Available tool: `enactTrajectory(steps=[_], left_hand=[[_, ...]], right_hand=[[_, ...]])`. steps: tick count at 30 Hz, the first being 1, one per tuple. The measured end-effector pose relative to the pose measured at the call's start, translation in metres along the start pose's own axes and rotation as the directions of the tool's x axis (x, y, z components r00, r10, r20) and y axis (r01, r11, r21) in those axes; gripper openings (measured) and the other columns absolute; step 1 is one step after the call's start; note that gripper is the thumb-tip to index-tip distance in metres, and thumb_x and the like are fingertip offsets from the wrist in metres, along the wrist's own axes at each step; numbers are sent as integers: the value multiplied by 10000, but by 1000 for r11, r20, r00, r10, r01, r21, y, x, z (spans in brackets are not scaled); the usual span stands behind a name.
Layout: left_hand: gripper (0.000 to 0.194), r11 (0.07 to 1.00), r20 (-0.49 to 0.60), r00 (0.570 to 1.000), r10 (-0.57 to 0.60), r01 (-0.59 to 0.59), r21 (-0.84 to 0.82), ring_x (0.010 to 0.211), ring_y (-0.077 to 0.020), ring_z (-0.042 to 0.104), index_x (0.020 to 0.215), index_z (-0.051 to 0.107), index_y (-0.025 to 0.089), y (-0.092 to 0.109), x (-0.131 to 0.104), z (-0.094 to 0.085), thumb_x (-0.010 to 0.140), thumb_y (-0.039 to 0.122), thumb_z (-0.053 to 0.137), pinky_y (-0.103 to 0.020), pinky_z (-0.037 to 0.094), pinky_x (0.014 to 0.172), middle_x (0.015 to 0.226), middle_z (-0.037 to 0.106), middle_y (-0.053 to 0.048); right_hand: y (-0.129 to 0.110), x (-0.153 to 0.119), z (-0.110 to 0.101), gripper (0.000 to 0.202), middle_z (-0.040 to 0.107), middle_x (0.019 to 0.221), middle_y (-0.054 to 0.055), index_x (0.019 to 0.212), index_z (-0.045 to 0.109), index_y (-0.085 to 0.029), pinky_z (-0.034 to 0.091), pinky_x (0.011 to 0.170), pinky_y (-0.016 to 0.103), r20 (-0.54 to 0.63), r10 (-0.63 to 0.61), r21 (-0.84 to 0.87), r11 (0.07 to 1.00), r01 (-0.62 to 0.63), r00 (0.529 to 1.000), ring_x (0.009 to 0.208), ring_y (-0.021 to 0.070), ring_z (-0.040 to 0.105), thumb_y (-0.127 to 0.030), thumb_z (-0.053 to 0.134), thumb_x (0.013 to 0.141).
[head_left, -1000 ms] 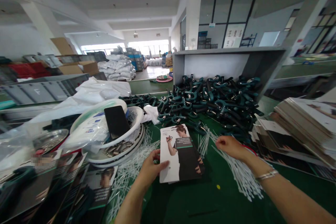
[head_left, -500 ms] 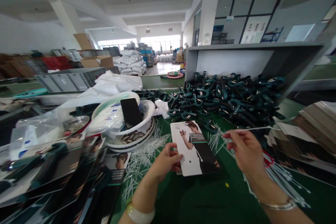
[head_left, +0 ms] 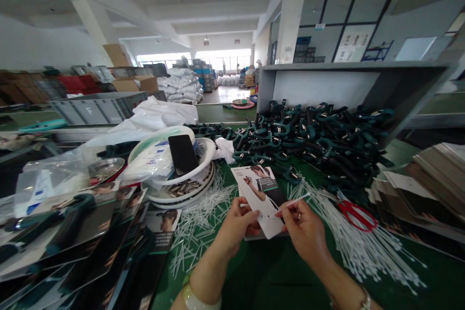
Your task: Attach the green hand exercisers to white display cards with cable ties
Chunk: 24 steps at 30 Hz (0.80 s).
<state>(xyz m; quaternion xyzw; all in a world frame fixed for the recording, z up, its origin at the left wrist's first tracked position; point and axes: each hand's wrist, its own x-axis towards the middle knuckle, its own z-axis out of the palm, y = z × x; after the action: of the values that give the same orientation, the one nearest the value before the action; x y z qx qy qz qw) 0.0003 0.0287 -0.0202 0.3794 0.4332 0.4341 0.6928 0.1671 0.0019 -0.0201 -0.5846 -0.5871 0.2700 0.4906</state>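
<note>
A printed card (head_left: pixel 259 201) is pinched in my left hand (head_left: pixel 242 223) by its lower left edge, tilted above another card lying on the green table. My right hand (head_left: pixel 301 227) closes its fingertips on a thin white cable tie (head_left: pixel 298 200), one end of which meets the card near its lower right edge. Right of my right hand, a fan of white cable ties (head_left: pixel 366 252) lies with red-handled scissors (head_left: pixel 358 215) on top. Short white tie pieces (head_left: pixel 203 218) are scattered left of the card.
Dark green clamp-like tools (head_left: pixel 312 135) are heaped at the back under a grey shelf. White round trays (head_left: pixel 181 198) hold metal parts, with a black phone (head_left: pixel 182 155) on top. Cards with tools (head_left: pixel 87 232) lie left; stacked cards (head_left: pixel 428 189) stand right.
My right hand has moved left to the card with the cable tie, uncovering the scissors. The card in my left hand has turned and lifted off the one beneath.
</note>
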Motion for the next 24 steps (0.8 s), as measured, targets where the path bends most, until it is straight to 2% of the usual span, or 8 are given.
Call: enactTrajectory(steps=[4,10,13,16,18,20,22,24], left_hand=[[408,1000,-21,1000,-11,10,-16,513,-79,562,887,364,202,-2,-1,3,644,267,686,-174,435,447,744,614,20],[374,999,-18,1000,-2,1,-54,503,-70,567,848,378,196,1,-4,6,654,251,693,-147,433,433,710,602,34],[375,985,130,990,-48,68,-156,587,-98,626,920,435,180,3,-8,9,647,196,691,-151,465,483,808,639,-14],[440,961,286,949,-130,191,-197,675,-112,654,1003,515,144,1,-10,13,605,125,699,-142,481,546,910,652,-66],[356,971,299,941,-159,204,-126,599,-76,622,948,570,113,-4,-9,17,625,169,710,-129,460,519,821,648,-54],[275,989,253,957,-143,147,4,463,-43,536,865,601,103,-11,-7,21,647,233,706,-124,381,413,665,610,-9],[220,990,204,975,-92,68,120,363,-20,412,800,617,109,-15,-5,24,630,225,697,-138,260,345,549,547,39],[177,989,207,977,-45,15,144,371,-17,373,759,637,111,-15,-4,22,601,177,680,-156,245,375,536,544,45]], right_hand=[[6,0,0,206,650,722,46,786,489,-208,522,514,257,-109,-51,-8,999,50,993,611,169,636,-407,488,843],[6,-1,0,166,635,740,36,793,515,-200,507,608,266,-104,-158,-96,984,148,982,663,161,627,-352,475,848],[5,-3,3,193,621,699,26,756,538,-196,474,574,272,-128,-111,-165,982,89,986,602,158,589,-369,485,822],[6,-3,5,215,611,657,16,706,549,-195,454,561,271,-138,-2,-158,987,-20,990,581,160,571,-388,502,787],[8,-3,6,220,618,677,23,681,548,-193,452,580,274,-139,29,-139,989,-48,990,612,167,577,-387,500,773],[9,-4,6,218,622,709,31,646,535,-195,451,608,280,-130,9,-144,989,-28,992,654,174,580,-373,493,764],[10,-3,4,201,614,711,31,611,513,-198,449,626,287,-91,-16,-169,986,0,996,671,175,574,-342,496,750],[12,0,2,145,608,703,25,631,513,-198,452,629,294,-53,-5,-184,983,-5,999,658,170,564,-304,507,730]])
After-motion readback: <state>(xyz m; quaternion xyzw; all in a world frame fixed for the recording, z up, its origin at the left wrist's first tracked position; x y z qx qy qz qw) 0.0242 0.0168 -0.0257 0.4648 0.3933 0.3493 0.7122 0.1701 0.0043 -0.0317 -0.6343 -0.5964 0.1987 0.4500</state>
